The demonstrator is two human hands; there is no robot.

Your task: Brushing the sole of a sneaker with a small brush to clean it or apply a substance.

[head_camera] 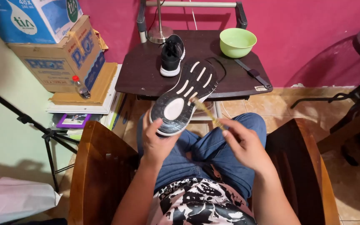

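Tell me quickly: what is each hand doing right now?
Left hand: closed on the heel of the upturned black shoe.
Right hand: closed on a thin yellowish brush, its tip at the sole.

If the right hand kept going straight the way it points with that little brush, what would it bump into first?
The right hand points its thin brush up and to the left, at the sole of the black shoe held by the left hand. The brush tip already looks to be at the sole, so the shoe would likely come first, though depth is hard to judge.
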